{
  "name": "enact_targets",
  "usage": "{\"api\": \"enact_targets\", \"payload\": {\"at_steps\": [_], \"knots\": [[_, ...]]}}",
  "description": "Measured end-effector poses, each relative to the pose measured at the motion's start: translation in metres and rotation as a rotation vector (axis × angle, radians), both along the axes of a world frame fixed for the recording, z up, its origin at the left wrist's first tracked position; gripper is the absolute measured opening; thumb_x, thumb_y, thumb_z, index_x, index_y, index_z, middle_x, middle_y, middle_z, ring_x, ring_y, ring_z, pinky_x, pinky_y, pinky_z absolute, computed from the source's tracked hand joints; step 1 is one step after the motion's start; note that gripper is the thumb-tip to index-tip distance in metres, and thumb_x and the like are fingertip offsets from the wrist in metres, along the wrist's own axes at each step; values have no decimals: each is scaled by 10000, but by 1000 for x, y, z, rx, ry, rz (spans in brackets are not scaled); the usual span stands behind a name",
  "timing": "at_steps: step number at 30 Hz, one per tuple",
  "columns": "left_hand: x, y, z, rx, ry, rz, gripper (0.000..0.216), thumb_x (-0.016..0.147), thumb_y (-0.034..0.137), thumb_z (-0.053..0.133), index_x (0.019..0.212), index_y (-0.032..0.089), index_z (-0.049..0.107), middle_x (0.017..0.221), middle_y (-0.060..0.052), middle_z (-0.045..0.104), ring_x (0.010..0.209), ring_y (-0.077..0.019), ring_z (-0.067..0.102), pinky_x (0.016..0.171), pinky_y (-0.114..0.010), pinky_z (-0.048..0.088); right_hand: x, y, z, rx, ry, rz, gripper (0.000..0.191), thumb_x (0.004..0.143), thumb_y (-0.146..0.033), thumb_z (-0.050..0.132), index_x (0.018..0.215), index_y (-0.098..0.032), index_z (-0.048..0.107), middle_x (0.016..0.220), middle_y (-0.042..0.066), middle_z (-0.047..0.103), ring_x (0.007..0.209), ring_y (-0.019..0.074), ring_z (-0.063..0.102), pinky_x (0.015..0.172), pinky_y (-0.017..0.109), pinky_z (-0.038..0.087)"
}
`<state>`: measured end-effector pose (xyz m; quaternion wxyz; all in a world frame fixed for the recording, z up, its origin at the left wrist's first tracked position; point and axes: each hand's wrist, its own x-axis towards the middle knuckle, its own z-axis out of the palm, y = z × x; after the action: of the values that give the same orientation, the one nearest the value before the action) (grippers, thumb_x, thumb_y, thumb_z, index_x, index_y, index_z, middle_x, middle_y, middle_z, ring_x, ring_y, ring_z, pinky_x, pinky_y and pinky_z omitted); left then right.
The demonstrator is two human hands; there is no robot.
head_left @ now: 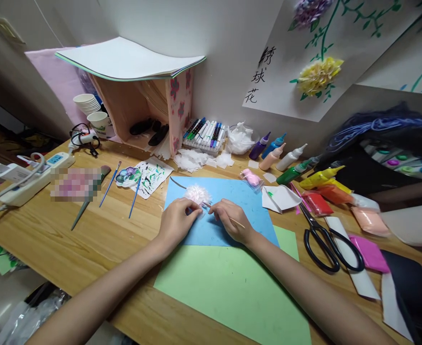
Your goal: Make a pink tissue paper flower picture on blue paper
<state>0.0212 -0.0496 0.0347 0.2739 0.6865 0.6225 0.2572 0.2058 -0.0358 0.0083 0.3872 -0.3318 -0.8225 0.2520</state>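
On the blue paper (228, 191) lies a fluffy, pale pink-white paper flower (198, 194). My left hand (177, 220) is at its lower left edge, thumb and forefinger pinched together; a small whitish bit shows by the fingertips, too small to name for sure. My right hand (232, 220) grips a thin wooden stick (238, 223), whose darker end points at the flower's lower edge beside my left fingertips. A short dark curved line (177, 182) is on the blue paper left of the flower. Green paper (225, 282) lies beneath the blue sheet.
Large black-handled scissors (325, 244), clay packets (370, 254) and paint bottles (291, 157) stand or lie to the right. Behind are tissue scraps (192, 159), a marker box (205, 136) and a pink box (180, 105). Brushes (134, 197) and a power strip (34, 179) lie left.
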Motion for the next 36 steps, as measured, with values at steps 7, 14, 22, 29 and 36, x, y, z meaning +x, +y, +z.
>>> {"api": "enact_targets", "payload": {"at_steps": [7, 14, 22, 29, 36], "knots": [[4, 2, -4, 163, 120, -30, 100, 824, 283, 574, 787, 215, 637, 815, 0, 652, 791, -159, 540, 706, -278, 404, 3, -1, 2, 49, 46, 14, 366, 954, -258, 243, 805, -194, 572, 637, 33, 563, 617, 158, 491, 645, 302, 403], [6, 3, -8, 194, 122, -38, 89, 828, 283, 577, 812, 214, 631, 842, -2, 646, 817, -161, 538, 720, -278, 407, 2, -3, 2, 122, -2, 91, 360, 940, -213, 251, 718, -195, 533, 563, 21, 533, 545, 147, 442, 584, 292, 385], [6, 3, -6, 175, 103, -35, 126, 849, 301, 547, 839, 217, 640, 863, -7, 651, 816, -156, 540, 746, -289, 411, -1, -2, -1, 106, -76, 52, 327, 943, -215, 280, 747, -185, 540, 635, 41, 587, 598, 151, 468, 601, 292, 388], [3, 3, -10, 200, 96, -58, 108, 853, 267, 544, 866, 227, 643, 876, -1, 649, 845, -161, 540, 766, -285, 414, 0, -4, 1, 144, -65, 82, 352, 942, -233, 264, 726, -186, 538, 621, 45, 587, 582, 155, 459, 581, 298, 381], [1, -1, -6, 216, 74, -89, 107, 859, 238, 530, 877, 222, 635, 886, -8, 632, 875, -168, 527, 780, -289, 408, 1, -4, 1, 176, -41, 112, 361, 943, -253, 238, 731, -194, 524, 610, 42, 579, 565, 161, 442, 576, 299, 363]]}}
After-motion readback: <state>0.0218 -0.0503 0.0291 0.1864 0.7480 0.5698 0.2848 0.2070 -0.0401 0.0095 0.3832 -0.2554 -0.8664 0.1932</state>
